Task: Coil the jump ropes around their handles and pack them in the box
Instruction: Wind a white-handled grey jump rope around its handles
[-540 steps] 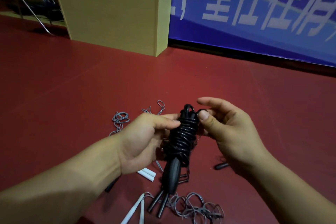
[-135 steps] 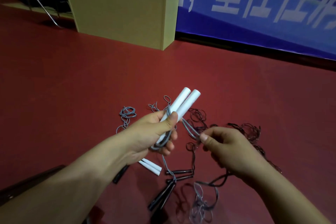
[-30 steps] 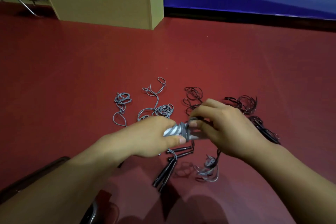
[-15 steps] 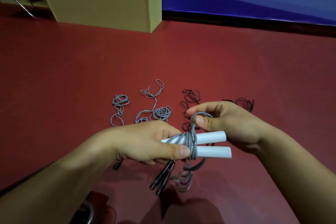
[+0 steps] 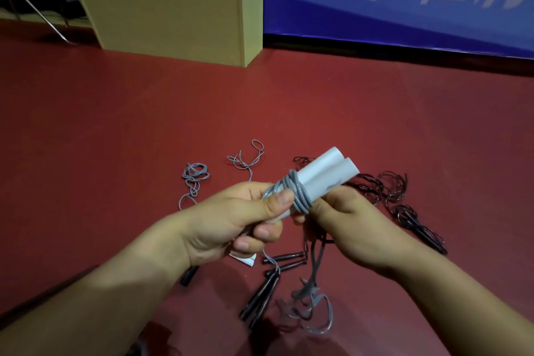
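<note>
My left hand (image 5: 231, 220) grips the lower ends of two white handles (image 5: 329, 172) held side by side, pointing up and to the right. A few turns of grey rope (image 5: 297, 192) are wound round the handles just past my left thumb. My right hand (image 5: 349, 225) sits under the handles and holds the grey rope, whose loose length (image 5: 313, 292) hangs down to the floor. The fingers of that hand are hidden behind the handles.
On the red floor lie grey rope tangles (image 5: 195, 176), black rope tangles (image 5: 396, 191), black handles (image 5: 265, 289) and another white handle end (image 5: 245, 259). A tall beige box (image 5: 173, 0) stands at the back, beside a blue banner (image 5: 404, 0).
The white handles have swung from pointing right to pointing up and right. My right hand has come from above the handles to beneath them, and the grey turns sit tighter.
</note>
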